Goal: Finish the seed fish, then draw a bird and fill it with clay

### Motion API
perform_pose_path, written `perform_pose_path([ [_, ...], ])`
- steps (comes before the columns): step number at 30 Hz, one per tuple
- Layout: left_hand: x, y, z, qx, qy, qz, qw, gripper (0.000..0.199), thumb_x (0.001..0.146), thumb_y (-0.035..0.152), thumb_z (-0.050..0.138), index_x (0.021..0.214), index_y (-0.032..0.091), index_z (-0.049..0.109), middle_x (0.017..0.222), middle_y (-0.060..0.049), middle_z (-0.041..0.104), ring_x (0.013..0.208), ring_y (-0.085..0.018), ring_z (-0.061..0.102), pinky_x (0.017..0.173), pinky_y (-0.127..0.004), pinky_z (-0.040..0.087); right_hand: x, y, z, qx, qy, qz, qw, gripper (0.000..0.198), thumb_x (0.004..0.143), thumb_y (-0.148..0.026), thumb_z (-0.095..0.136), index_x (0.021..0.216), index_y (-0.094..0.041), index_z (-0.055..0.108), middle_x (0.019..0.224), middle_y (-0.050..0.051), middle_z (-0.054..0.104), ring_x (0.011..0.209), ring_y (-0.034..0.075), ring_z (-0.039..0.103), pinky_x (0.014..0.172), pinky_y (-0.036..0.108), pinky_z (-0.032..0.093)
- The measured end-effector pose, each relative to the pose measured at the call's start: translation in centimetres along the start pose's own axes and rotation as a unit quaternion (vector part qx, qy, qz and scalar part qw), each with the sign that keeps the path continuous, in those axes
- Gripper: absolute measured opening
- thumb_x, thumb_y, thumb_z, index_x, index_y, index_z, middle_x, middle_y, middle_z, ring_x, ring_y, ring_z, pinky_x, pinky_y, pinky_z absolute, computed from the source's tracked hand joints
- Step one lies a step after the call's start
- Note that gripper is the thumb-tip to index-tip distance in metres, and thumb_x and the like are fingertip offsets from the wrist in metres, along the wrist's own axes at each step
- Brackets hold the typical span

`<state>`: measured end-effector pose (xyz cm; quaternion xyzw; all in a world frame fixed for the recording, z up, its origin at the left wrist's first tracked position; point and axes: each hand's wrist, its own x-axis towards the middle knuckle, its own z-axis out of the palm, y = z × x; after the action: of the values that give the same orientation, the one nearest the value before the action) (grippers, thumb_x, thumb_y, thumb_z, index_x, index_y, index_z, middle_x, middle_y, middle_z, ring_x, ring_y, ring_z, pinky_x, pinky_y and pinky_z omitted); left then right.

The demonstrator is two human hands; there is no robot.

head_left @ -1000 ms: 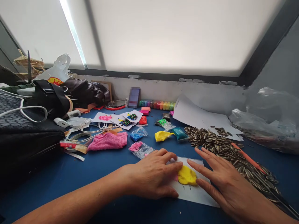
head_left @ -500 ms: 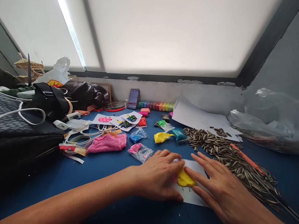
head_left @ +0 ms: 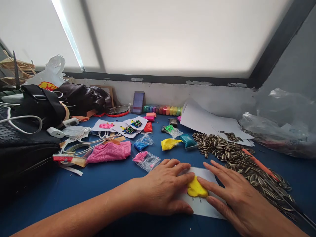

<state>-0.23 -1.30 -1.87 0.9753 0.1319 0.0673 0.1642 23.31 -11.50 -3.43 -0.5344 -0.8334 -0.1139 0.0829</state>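
A flattened lump of yellow modelling clay (head_left: 197,188) lies on a small sheet of white paper (head_left: 207,210), with short pencil strokes showing below it. My left hand (head_left: 168,186) rests flat over the paper's left part, fingers stretched, one fingertip at the clay's upper left edge. A bit of pink shows beside that hand, mostly hidden under it. My right hand (head_left: 230,192) is open with fingers spread, its index fingertip touching the clay's right side and its thumb near the lower right edge. Neither hand grips anything.
Striped sunflower seeds (head_left: 222,149) lie heaped at right with an orange tool (head_left: 260,164) on them. Clay packets, including an opened yellow one (head_left: 170,144), sit ahead. A pink cloth (head_left: 110,152), cables and black bags (head_left: 27,141) occupy the left. White sheets (head_left: 207,120) lie behind.
The view has shifted slightly, so background things sit a little further left. Both hands stay at the yellow clay in nearly the same pose; its outline looks slightly changed.
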Motion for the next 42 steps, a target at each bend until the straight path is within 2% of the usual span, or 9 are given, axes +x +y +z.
perform_pose_path([
  [3, 0.0, -0.1, 0.1, -0.001, 0.0, -0.004, 1.0, 0.075, 0.085, 0.059, 0.062, 0.145, 0.019, 0.039, 0.153, -0.016, 0.036, 0.127, -0.036, 0.045, 0.105, -0.051, 0.038, 0.1, 0.4, -0.7, -0.022, 0.021, -0.007, 1.0, 0.043, 0.096, -0.047, 0.047, 0.131, -0.03, 0.065, 0.138, 0.017, 0.059, 0.122, 0.039, 0.059, 0.085, 0.056, 0.057],
  [7, 0.0, -0.1, 0.1, 0.002, -0.003, -0.005, 1.0, 0.077, 0.085, 0.059, 0.062, 0.146, 0.019, 0.038, 0.151, -0.016, 0.039, 0.127, -0.035, 0.045, 0.106, -0.051, 0.038, 0.1, 0.9, -1.3, -0.054, 0.048, -0.013, 0.997, 0.042, 0.097, -0.045, 0.045, 0.129, -0.029, 0.067, 0.136, 0.017, 0.06, 0.118, 0.039, 0.062, 0.081, 0.056, 0.059],
  [13, 0.1, 0.2, -0.2, 0.006, -0.015, -0.009, 1.0, 0.071, 0.086, 0.059, 0.061, 0.143, 0.021, 0.042, 0.151, -0.016, 0.04, 0.127, -0.035, 0.045, 0.105, -0.051, 0.039, -0.5, 0.3, -1.3, -0.041, 0.012, -0.021, 0.999, 0.046, 0.094, -0.049, 0.051, 0.137, -0.037, 0.058, 0.14, 0.014, 0.058, 0.122, 0.039, 0.059, 0.083, 0.056, 0.058],
  [19, 0.0, 0.2, -0.1, 0.001, -0.011, -0.008, 1.0, 0.069, 0.086, 0.058, 0.062, 0.142, 0.022, 0.043, 0.151, -0.016, 0.04, 0.127, -0.036, 0.045, 0.105, -0.052, 0.038, -0.3, 0.1, -1.1, -0.007, -0.018, -0.009, 1.0, 0.042, 0.092, -0.047, 0.054, 0.132, -0.039, 0.062, 0.139, 0.01, 0.06, 0.122, 0.037, 0.059, 0.09, 0.055, 0.053],
  [22, 0.0, 0.2, -0.2, 0.0, -0.014, -0.01, 1.0, 0.069, 0.086, 0.058, 0.062, 0.142, 0.022, 0.043, 0.151, -0.016, 0.039, 0.126, -0.036, 0.045, 0.104, -0.052, 0.039, -0.5, 0.3, -1.0, -0.006, -0.011, -0.008, 1.0, 0.042, 0.091, -0.048, 0.055, 0.131, -0.039, 0.063, 0.138, 0.008, 0.061, 0.122, 0.037, 0.059, 0.091, 0.055, 0.053],
  [28, 0.1, 0.3, -0.3, -0.003, -0.02, -0.014, 1.0, 0.074, 0.085, 0.057, 0.064, 0.145, 0.021, 0.039, 0.153, -0.017, 0.036, 0.129, -0.037, 0.044, 0.105, -0.052, 0.039, -0.9, 0.8, -1.5, -0.037, 0.014, -0.024, 0.999, 0.042, 0.093, -0.05, 0.05, 0.131, -0.039, 0.063, 0.132, 0.013, 0.065, 0.113, 0.038, 0.065, 0.077, 0.053, 0.059],
  [33, 0.2, 0.3, -0.3, -0.001, -0.023, -0.016, 1.0, 0.07, 0.085, 0.057, 0.064, 0.143, 0.024, 0.044, 0.153, -0.016, 0.036, 0.129, -0.038, 0.044, 0.105, -0.055, 0.038, -0.8, 1.1, -1.6, -0.024, 0.033, 0.003, 0.999, 0.04, 0.094, -0.05, 0.048, 0.13, -0.039, 0.064, 0.137, 0.01, 0.062, 0.116, 0.039, 0.063, 0.082, 0.055, 0.058],
  [38, 0.2, 0.3, -0.3, 0.001, -0.026, -0.015, 1.0, 0.071, 0.085, 0.057, 0.064, 0.143, 0.023, 0.043, 0.151, -0.017, 0.038, 0.129, -0.039, 0.044, 0.105, -0.055, 0.038, -0.5, 0.5, -0.8, -0.03, 0.008, -0.005, 1.0, 0.046, 0.092, -0.049, 0.053, 0.134, -0.033, 0.062, 0.135, 0.017, 0.062, 0.118, 0.041, 0.062, 0.081, 0.056, 0.059],
  [42, 0.2, 0.2, -0.2, 0.006, -0.021, -0.007, 1.0, 0.069, 0.086, 0.057, 0.063, 0.143, 0.023, 0.044, 0.15, -0.016, 0.041, 0.127, -0.037, 0.046, 0.105, -0.053, 0.038, -0.2, 0.1, -0.9, -0.043, 0.008, -0.02, 0.999, 0.039, 0.093, -0.046, 0.052, 0.124, -0.031, 0.07, 0.13, 0.019, 0.065, 0.114, 0.04, 0.064, 0.078, 0.055, 0.061],
])
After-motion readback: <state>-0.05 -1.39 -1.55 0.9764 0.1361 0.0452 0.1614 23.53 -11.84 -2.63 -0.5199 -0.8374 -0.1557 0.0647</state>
